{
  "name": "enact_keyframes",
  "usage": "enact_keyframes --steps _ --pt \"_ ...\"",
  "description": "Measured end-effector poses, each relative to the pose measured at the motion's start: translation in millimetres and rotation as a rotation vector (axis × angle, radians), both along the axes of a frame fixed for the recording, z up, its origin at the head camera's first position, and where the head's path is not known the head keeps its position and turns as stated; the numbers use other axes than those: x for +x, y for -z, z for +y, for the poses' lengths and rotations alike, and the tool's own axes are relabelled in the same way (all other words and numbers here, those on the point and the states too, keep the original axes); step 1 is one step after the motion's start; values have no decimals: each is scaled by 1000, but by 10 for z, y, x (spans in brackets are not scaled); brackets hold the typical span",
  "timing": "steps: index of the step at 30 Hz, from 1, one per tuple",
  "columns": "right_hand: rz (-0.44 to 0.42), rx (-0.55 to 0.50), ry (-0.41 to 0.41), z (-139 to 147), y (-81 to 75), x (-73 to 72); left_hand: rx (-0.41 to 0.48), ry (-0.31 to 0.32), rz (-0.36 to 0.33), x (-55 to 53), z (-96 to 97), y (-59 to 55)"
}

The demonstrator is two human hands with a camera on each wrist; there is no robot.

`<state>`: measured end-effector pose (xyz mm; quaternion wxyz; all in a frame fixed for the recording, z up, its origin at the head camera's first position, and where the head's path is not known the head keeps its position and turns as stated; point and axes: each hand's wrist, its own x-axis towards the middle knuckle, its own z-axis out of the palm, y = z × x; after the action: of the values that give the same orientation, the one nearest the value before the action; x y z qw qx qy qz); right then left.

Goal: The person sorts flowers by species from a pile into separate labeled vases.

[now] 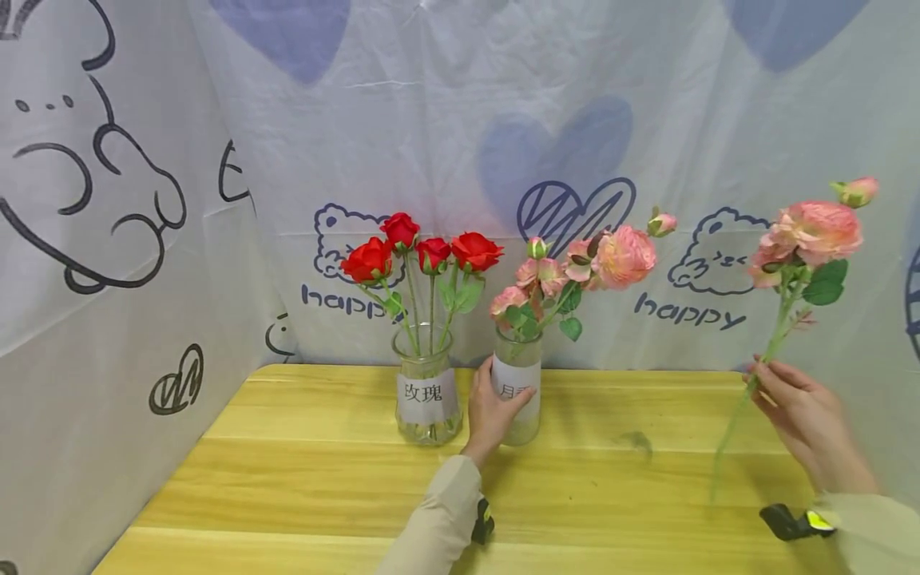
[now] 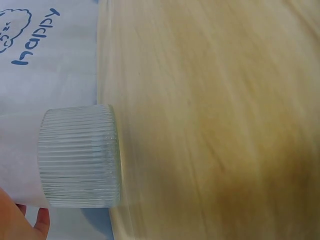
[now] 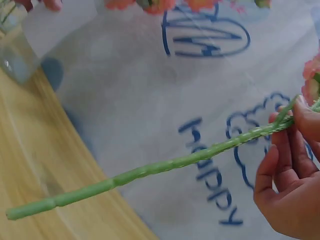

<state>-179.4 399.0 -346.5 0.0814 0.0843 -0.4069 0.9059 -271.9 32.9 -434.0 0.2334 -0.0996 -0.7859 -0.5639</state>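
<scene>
My left hand [image 1: 496, 411] grips a ribbed glass vase [image 1: 528, 427] with a white paper label, its fingers and thumb around the label. Several pink flowers [image 1: 625, 257] stand in that vase and lean right. In the left wrist view the vase's ribbed base [image 2: 80, 157] rests on the table. Out to the right, my right hand [image 1: 808, 411] pinches the green stem [image 3: 165, 166] of a pink artificial flower [image 1: 819, 231], held upright with a slight tilt. The stem's lower end hangs free in front of the table.
Left of the held vase stands a second glass vase [image 1: 429, 431], labelled too, with several red roses [image 1: 474, 251] in it. Both vases are on a yellow wooden table [image 1: 309, 479]. A printed cloth [image 1: 446, 120] hangs behind, and another covers the left side.
</scene>
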Motion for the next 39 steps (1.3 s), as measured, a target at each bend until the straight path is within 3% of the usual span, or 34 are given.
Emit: enact_keyframes --steps 5,18,24,32,39 --pt "0 -83 -7 -187 -133 -49 2 1 -8 -9 6 -6" --pt "131 -8 -20 -606 -297 -186 2 -4 -24 9 3 -26" --pt "143 -36 -39 -729 -395 -226 -1 -10 -13 14 5 -31" --pt "168 -149 -71 -865 -514 -247 4 -3 -1 8 -4 -29" --pt "206 -102 -44 -996 -577 -251 7 -1 -3 14 2 -27"
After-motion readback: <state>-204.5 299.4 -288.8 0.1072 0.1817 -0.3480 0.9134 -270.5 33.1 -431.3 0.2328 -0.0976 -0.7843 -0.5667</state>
